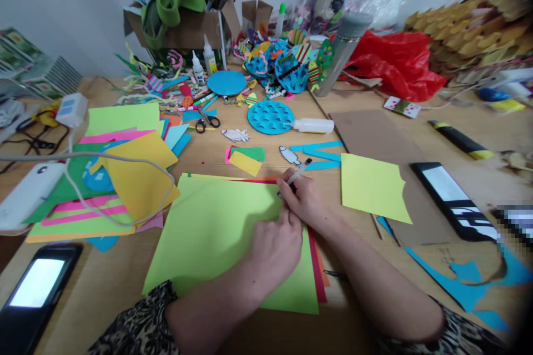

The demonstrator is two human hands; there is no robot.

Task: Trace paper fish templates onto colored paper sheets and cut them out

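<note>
My right hand [306,199] is closed round a white marker with a black tip [297,173], held over the far right edge of a light green paper sheet [216,233]. My left hand [275,249] rests on that same sheet just beside the right hand, fingers curled, pressing the paper down. Under the green sheet lie red and orange sheets [317,269]. A small cut-out paper fish [288,155] lies just beyond the marker tip.
A yellow-green sheet [372,186] on brown cardboard sits to the right, with a phone [452,199]. Coloured paper and a cable pile up at left [125,172]. Scissors [207,120], a glue bottle [310,125] and blue discs [270,116] lie farther back. Another phone [35,288] lies near left.
</note>
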